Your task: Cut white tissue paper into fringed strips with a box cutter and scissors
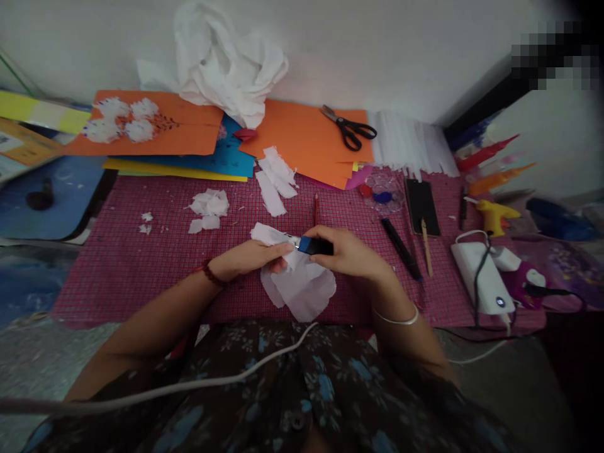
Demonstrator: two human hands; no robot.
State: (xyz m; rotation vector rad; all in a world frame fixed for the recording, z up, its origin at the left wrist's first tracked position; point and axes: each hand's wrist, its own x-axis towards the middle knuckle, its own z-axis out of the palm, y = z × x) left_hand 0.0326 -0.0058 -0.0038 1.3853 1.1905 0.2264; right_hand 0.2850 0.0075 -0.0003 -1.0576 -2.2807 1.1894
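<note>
Between the fingers of my right hand point(352, 250) is a small blue-and-black stapler point(311, 245), its metal end pointing left. That end meets the upper part of some thin white paper pieces point(304, 289), which hang down over the cloth in rounded, petal-like shapes. My left hand point(252, 257) pinches the same paper with thumb and fingers, right beside the metal tip. Just beyond my right hand lies a red pencil point(316, 207). Loose cut strips of white paper point(278, 176) and a small pile of white paper pieces point(210, 207) rest farther up the table.
Orange paper sheets point(302, 135) carry black-handled scissors point(352, 129) at the back. Crumpled white tissue point(221, 56) leans against the wall. Rightward are a black marker point(401, 248), a dark phone point(421, 198), a yellow glue gun point(495, 214) and a white power bank point(481, 277) with cables.
</note>
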